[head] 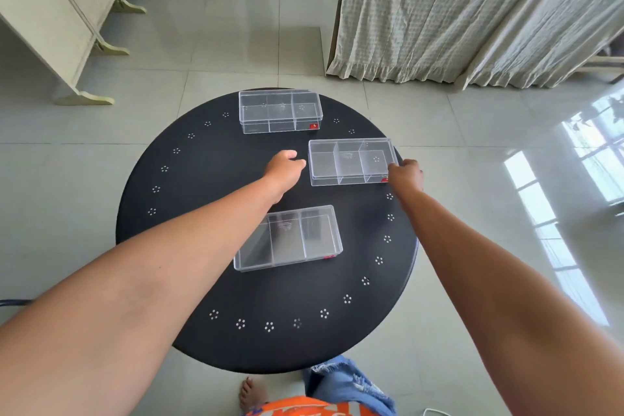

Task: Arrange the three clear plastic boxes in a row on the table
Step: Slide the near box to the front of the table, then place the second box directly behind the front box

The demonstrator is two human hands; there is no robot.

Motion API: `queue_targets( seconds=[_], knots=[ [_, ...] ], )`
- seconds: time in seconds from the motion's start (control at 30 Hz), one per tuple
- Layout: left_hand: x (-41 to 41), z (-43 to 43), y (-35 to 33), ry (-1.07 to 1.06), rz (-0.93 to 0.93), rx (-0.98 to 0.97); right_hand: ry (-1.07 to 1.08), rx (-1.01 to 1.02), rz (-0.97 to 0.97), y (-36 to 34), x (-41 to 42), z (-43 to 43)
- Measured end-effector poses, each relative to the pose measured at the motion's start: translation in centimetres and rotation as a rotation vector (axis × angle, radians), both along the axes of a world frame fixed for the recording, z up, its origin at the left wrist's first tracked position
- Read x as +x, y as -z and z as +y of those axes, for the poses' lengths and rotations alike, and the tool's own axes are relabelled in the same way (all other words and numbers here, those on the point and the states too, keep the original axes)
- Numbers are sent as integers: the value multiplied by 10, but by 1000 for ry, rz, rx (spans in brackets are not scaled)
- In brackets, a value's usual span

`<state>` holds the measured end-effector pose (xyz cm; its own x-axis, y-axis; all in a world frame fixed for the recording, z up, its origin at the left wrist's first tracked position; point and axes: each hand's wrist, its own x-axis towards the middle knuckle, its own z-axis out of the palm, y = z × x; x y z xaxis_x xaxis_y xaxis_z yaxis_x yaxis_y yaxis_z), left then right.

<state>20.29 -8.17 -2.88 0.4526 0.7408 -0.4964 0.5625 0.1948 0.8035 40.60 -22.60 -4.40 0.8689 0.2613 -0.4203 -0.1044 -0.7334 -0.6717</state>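
Note:
Three clear plastic boxes with inner dividers lie on a round black table. The far box sits near the back edge. The middle box lies to the right, close to the table's right rim. The near box lies in the centre, partly under my left forearm. My left hand is curled just left of the middle box, close to its left end without clear contact. My right hand touches the middle box's right front corner, fingers curled against it.
The table's rim carries a ring of small white dot patterns. A cream cabinet stands at the back left, a curtain-draped bed at the back right. My bare foot and denim-clad leg are below the table's front edge.

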Motion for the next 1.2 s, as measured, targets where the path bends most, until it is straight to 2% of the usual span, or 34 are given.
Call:
queue_targets(
  seconds=[0.13,0.27,0.53,0.77,1.03,1.2],
  knots=[
    [25,4,7,15,18,-126,-32,-1,43,6,19,8],
    [39,7,14,26,-7,-238,-83,85,95,17,27,15],
    [48,1,24,11,-127,-296,-55,167,162,21,24,20],
    [9,16,23,-93,-117,-229,-141,205,144,10,-5,32],
    [-64,35,20,-182,-40,-115,-280,236,215,7,-65,49],
    [-96,30,21,-171,-2,-116,-300,236,239,10,-92,49]
  ],
)
